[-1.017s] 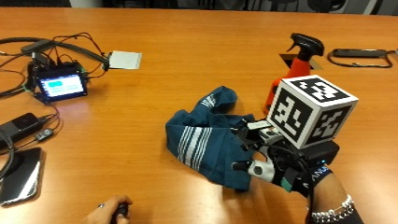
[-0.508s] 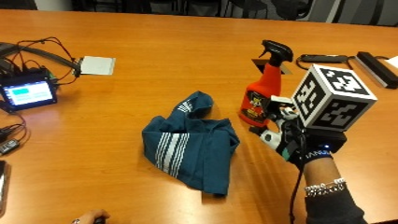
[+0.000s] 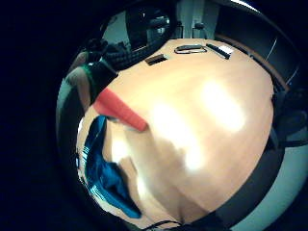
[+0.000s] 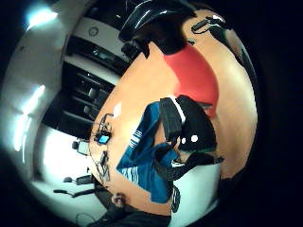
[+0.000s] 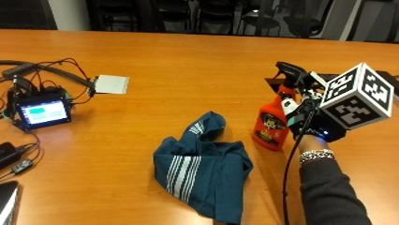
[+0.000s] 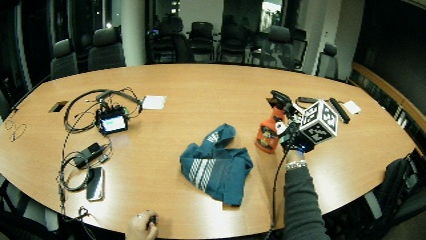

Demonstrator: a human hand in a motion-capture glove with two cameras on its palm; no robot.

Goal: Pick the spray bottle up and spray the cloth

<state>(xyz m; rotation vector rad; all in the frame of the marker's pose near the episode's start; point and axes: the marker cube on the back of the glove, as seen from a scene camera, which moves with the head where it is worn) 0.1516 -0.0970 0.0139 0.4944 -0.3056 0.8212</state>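
In the outside view, an orange spray bottle (image 5: 272, 123) with a black trigger head stands upright on the wooden table (image 5: 187, 61). The gloved right hand (image 5: 308, 119) is right beside it, at the side away from the cloth; whether its fingers close round the bottle cannot be told. A blue striped cloth (image 5: 203, 171) lies crumpled on the table, near the bottle but apart from it. A small lit screen (image 5: 42, 112) with cables sits far off across the table.

The wide outside view shows the same: bottle (image 6: 269, 134), hand (image 6: 293, 139), cloth (image 6: 217, 167).

In the thumb side palm view, the bottle (image 4: 196, 78) is close, with the cloth (image 4: 142, 156) beside it.

The little finger side palm view shows bottle (image 3: 120, 109) and cloth (image 3: 103, 173).
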